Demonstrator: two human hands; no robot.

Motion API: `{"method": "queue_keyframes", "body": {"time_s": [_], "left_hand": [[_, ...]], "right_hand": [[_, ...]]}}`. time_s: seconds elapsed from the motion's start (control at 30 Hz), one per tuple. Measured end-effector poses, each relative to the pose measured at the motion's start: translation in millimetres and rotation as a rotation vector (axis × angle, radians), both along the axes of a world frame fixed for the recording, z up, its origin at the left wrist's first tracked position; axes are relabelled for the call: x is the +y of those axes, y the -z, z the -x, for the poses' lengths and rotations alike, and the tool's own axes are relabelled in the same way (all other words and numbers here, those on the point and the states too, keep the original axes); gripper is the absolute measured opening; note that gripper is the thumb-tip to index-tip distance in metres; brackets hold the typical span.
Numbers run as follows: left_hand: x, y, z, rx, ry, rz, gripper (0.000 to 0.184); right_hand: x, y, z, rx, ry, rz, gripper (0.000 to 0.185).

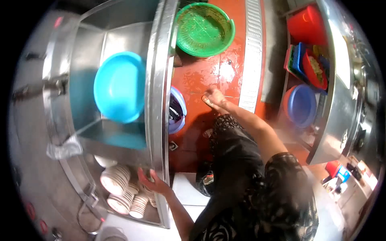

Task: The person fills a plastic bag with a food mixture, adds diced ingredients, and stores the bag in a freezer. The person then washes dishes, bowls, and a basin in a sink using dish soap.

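My left hand (153,184), fingers apart, is over the near compartment of the steel sink (160,120), at its inner edge. Just beside it are several stacks of pale, ridged dishes (115,179), and the hand partly covers the closest ones. Whether it touches them I cannot tell. My right hand (216,98) reaches out low above the wet red floor, its fingers curled at a small pale thing with an orange-brown edge, whose kind I cannot make out. In the sink's far compartment rests a round light-blue basin (120,87).
A green basket (204,30) stands on the red floor (193,80) ahead. Against the sink is a blue-purple tub (177,112) with dark things inside. A drain grating (251,52) runs along the floor. On the right, a shelf holds a red bucket (307,26) and a blue-purple bucket (301,105).
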State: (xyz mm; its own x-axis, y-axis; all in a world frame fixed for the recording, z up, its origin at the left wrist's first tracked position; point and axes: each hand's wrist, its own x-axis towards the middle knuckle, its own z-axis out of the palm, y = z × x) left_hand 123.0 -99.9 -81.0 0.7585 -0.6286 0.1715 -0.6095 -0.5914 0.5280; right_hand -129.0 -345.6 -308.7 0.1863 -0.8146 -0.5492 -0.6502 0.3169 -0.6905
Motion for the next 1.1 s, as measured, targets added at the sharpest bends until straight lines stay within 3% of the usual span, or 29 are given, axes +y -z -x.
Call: {"method": "queue_keyframes", "body": {"time_s": [0.1, 0.27, 0.3, 0.33, 0.47, 0.63, 0.93, 1.0, 1.03, 1.1], "left_hand": [[-12.4, 30.9, 17.5, 0.048, 0.002, -0.085, 0.033], [-26.6, 37.5, 31.5, -0.075, -0.044, -0.192, 0.034], [-23.0, 39.9, 29.6, -0.062, -0.029, -0.203, 0.043], [-18.4, 42.5, 29.2, -0.051, -0.043, -0.191, 0.043], [-6.9, 39.3, 33.1, -0.158, -0.050, -0.300, 0.039], [-11.6, 40.0, 38.0, -0.141, -0.043, -0.239, 0.040], [-19.5, 42.5, 50.3, 0.020, -0.134, -0.054, 0.034], [-21.6, 43.6, 46.8, -0.139, -0.090, -0.180, 0.032], [-24.3, 43.2, 47.6, -0.108, -0.121, -0.087, 0.029], [-32.4, 29.4, 50.2, -0.091, -0.167, -0.240, 0.038]], "right_hand": [[-16.8, 82.5, -45.1, -0.063, -0.009, -0.089, 0.036], [-80.6, 116.8, -135.3, 0.054, -0.166, 0.006, 0.040], [-92.7, 140.9, -153.8, -0.221, 0.028, -0.154, 0.038], [-102.4, 167.1, -169.7, -0.327, 0.071, -0.211, 0.038], [-106.0, 241.1, -198.1, 0.210, -0.374, -0.028, 0.039], [-90.3, 301.5, -182.4, 0.403, -0.506, -0.034, 0.041], [-72.5, 282.1, -70.3, 0.494, -0.756, 0.096, 0.043], [-78.6, 266.7, -30.0, 0.516, -0.821, 0.149, 0.044], [-82.9, 256.1, -8.9, 0.536, -0.852, 0.168, 0.044], [-98.6, 229.1, 32.2, 0.565, -0.920, 0.238, 0.045]]}}
